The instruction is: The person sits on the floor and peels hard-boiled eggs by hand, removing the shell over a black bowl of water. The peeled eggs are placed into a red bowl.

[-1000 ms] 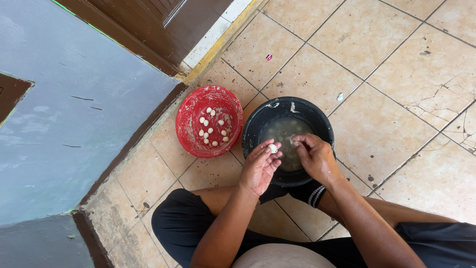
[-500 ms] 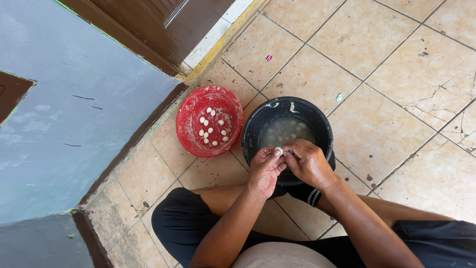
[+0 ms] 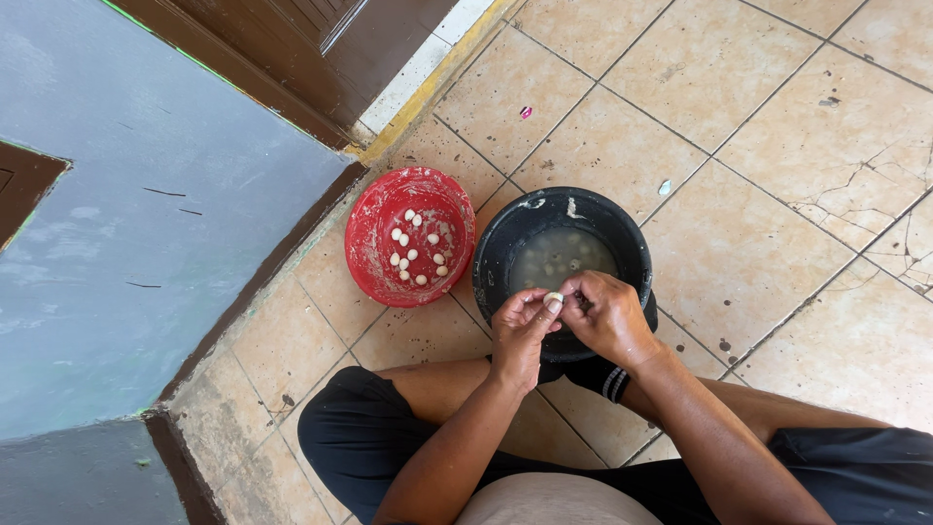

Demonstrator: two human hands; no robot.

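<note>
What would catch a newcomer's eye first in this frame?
Both hands, left hand and right hand, pinch a small white piece over the near rim of a black bucket of cloudy water. Left of it, a red basket holds more white pieces on the tiled floor.

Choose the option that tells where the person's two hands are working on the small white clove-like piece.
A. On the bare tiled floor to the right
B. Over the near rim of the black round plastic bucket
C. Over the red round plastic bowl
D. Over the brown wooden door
B: the left hand and right hand meet around the small white piece above the near rim of the black round plastic bucket, not the red round plastic bowl.
</note>
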